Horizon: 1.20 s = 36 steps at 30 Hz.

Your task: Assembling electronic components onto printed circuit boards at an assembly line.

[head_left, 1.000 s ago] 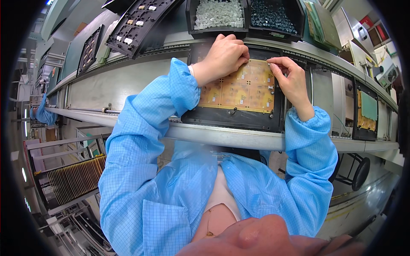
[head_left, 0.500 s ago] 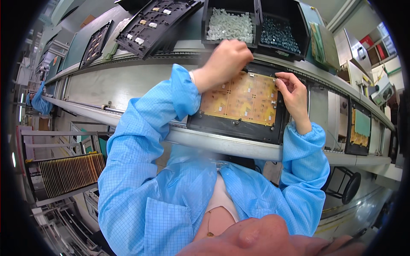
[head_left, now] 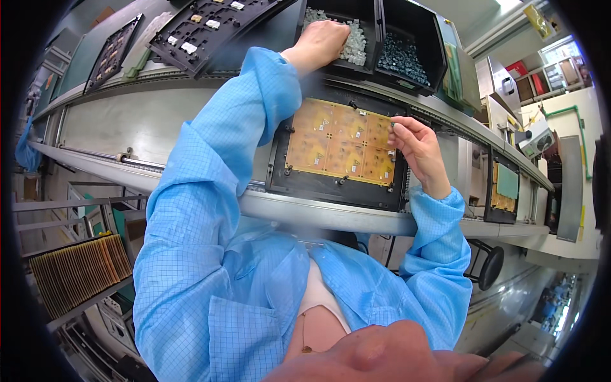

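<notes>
My left hand point(head_left: 323, 42) reaches into a black bin point(head_left: 298, 32) of small whitish translucent parts point(head_left: 354, 48). Its fingers are curled down; their tips are hidden among the parts. My right hand point(head_left: 420, 149) is at the upper right corner of an amber circuit board panel point(head_left: 345, 140). Thumb and forefinger are pinched together there, with a tiny dark bit showing at the tips, too small to name. The panel lies flat in a black carrier frame point(head_left: 318, 184), with a few small white pieces on it.
Beside the white parts stands a black bin point(head_left: 439, 44) of small dark blue parts point(head_left: 405, 60). A tilted black tray point(head_left: 191, 48) holds a few white pieces. Another carrier point(head_left: 503, 188) sits on the rail at right. A rack of upright boards point(head_left: 79, 270) stands lower left.
My left hand has moved from the bin's front lip, over the panel's far edge, into the white parts. My right hand stays by the panel's right corner. The whole view has shifted slightly.
</notes>
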Tool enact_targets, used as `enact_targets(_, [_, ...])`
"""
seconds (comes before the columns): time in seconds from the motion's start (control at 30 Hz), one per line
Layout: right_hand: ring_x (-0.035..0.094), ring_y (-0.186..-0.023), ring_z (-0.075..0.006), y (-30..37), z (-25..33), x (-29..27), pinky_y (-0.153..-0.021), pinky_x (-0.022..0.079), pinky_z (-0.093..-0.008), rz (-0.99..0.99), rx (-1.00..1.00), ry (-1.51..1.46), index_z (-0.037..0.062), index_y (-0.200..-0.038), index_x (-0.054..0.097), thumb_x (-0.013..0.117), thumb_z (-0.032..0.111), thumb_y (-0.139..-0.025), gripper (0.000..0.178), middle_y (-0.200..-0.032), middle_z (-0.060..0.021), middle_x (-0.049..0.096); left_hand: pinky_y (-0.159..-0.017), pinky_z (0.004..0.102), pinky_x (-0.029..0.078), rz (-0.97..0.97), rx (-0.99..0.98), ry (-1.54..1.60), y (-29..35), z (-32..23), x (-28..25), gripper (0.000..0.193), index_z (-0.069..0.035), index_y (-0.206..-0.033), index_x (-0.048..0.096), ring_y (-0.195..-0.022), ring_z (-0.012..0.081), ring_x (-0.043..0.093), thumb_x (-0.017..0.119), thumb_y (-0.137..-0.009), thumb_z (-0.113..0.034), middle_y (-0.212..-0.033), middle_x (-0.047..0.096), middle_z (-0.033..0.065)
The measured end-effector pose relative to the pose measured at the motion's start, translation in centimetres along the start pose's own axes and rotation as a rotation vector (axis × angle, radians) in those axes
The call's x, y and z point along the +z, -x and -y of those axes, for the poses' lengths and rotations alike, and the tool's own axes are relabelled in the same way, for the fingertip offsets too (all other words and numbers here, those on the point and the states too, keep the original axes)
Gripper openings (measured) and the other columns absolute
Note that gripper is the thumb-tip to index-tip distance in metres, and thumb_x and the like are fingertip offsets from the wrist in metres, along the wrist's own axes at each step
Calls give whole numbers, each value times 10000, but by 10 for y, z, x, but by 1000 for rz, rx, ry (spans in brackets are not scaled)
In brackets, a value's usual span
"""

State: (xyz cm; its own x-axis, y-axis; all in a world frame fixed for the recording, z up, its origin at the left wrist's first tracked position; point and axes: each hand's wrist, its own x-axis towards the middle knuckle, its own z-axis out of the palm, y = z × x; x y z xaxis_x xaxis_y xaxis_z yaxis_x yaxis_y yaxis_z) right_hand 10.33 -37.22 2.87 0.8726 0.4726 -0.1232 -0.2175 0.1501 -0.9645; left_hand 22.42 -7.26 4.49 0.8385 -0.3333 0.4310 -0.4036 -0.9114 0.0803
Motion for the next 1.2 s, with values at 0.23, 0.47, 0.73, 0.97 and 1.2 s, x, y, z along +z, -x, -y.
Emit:
enact_targets(0.23, [674,-848,-126,-15,11,1,-776,556,-252,21,36,272,-19,-1134,649,643,99,-961,209,-987,-78,703,-751,417,538,-302,94,272,18,-24,-13,119,-58,-937,663,-859,337,669,600,-887,-146,-898,690,123])
enact_targets(0.47, [647,-802,-86,-24,1,8,-723,528,-226,-61,-67,699,-5,-1062,685,666,74,-935,151,-918,-44,692,-689,334,532,-212,-20,664,81,-47,-41,135,-38,-929,705,-756,240,673,704,-840,-139,-836,692,98])
enact_targets(0.73, [626,-773,-183,-35,-4,4,-685,496,-284,33,-468,1198,16,-957,715,698,12,-847,111,-890,-77,643,-666,276,515,-37,-211,939,117,-52,-46,118,-9,-908,691,-700,136,632,709,-834,-100,-761,678,71])
enact_targets(0.97, [636,-803,-197,-35,-7,-4,-724,513,-283,55,-469,1202,6,-957,717,687,-6,-848,114,-919,-84,651,-718,260,527,-40,-248,978,120,-50,-47,120,2,-910,685,-757,119,649,710,-837,-90,-805,689,59])
enact_targets(1.2, [632,-847,-210,-39,-5,-7,-730,520,-297,136,-583,1258,13,-946,720,699,-50,-804,157,-897,-77,649,-744,245,533,-78,-250,992,124,-46,-45,118,4,-949,689,-784,98,649,703,-863,-76,-852,700,43])
